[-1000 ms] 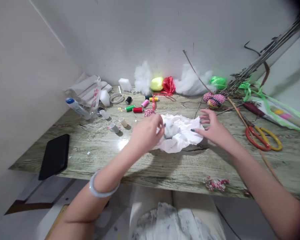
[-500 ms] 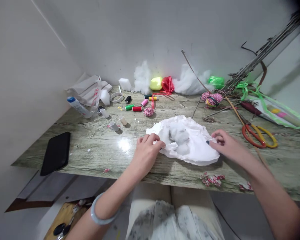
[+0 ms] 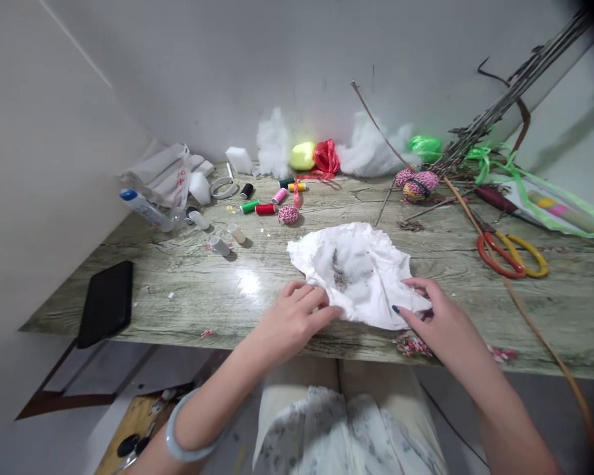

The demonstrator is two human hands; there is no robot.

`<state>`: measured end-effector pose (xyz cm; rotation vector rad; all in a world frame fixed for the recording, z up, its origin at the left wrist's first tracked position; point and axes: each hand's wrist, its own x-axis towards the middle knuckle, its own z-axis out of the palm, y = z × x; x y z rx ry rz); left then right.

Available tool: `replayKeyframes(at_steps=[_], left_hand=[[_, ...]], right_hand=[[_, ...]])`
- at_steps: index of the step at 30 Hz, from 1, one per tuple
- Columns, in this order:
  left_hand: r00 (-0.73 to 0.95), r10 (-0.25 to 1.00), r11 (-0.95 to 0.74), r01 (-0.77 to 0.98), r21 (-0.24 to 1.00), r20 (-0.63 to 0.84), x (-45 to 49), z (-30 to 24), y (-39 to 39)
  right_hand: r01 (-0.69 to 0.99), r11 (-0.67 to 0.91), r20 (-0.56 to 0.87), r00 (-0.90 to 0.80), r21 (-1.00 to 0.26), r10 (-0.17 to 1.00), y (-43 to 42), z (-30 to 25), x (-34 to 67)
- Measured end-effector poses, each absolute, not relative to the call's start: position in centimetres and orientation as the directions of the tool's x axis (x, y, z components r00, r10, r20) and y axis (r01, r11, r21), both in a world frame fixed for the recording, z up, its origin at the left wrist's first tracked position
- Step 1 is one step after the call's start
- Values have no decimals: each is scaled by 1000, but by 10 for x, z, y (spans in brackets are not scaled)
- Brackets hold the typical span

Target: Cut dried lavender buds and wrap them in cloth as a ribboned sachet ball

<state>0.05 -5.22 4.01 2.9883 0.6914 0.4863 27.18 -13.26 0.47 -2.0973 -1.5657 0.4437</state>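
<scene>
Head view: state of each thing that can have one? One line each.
White sheet: laid open, wrinkled, fluff on it
Fluff: loose, dark specks at its left
Left hand: at sheet's near-left edge, grip hidden
Right hand: at sheet's right end, thumb and fingers apart
Scissors: lying down, can't tell if open
Red spool: on its side, thread wound
Yarn: balled
Phone: lying flat
</scene>
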Motion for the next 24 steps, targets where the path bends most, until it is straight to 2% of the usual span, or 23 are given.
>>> replayKeyframes(at_steps=[4,6,10,15,21,24], left_hand=[[817,450,-882,469,39,361,-8,41,-57],[836,431,-893,450,25,340,-8,40,-58],[850,419,-902,429,44,320,-6,36,-54],[855,432,-890,455,-15,288,-19,35,-49],[795,530,-823,566,-47,294,-43,41,-39],[756,610,-779,627,4,238,-56,44,-34]], right_hand=[[770,-282,-48,312,-572,949,-141,3,273],[757,-297,-66,320,-582,945,-144,3,272],[763,-313,-29,361,-565,932,-144,4,268],[800,-299,38,371,-521,928,-141,4,267],[813,-299,77,385,-500,920,-136,0,264],[813,-305,101,403,-495,909,-134,-2,266]])
